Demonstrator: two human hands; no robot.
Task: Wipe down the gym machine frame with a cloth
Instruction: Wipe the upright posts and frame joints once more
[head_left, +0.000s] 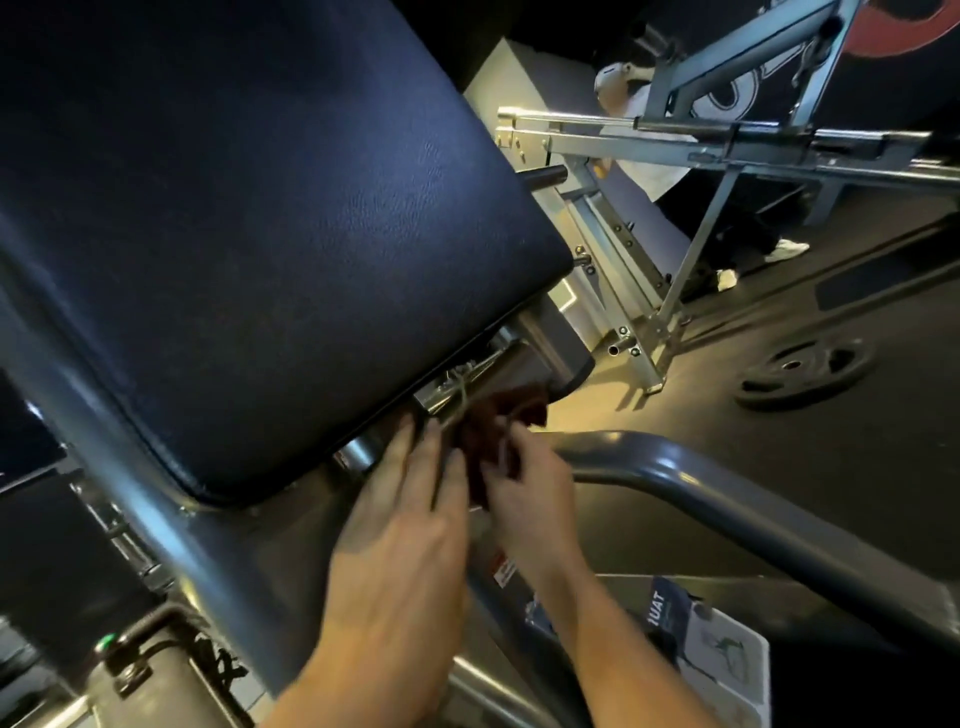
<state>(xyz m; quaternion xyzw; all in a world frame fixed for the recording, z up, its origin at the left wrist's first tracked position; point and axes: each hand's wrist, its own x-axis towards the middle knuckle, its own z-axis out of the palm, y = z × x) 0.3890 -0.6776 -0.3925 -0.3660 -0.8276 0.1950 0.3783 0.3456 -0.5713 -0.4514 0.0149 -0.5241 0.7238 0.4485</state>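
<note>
The dark red cloth (491, 431) sits bunched under the lower edge of the black seat pad (249, 223), at about five o'clock from the pad's middle, pressed against the bright metal bracket (457, 387) there. The right hand (524, 493) pinches the cloth between curled fingers; the left hand (410, 519), just beside it at nine o'clock, lies with straight fingers reaching toward the same gap, gripping nothing that I can see. The grey frame tube (171, 519) runs down toward seven o'clock, and a curved grey bar (727, 499) sweeps off toward four o'clock. At two o'clock on the floor lies a weight plate (808, 371). The risk, I'd say, is the cloth snagging on the bracket's bolts and edges, or fingers getting nipped in that tight gap if the pad shifts.
</note>
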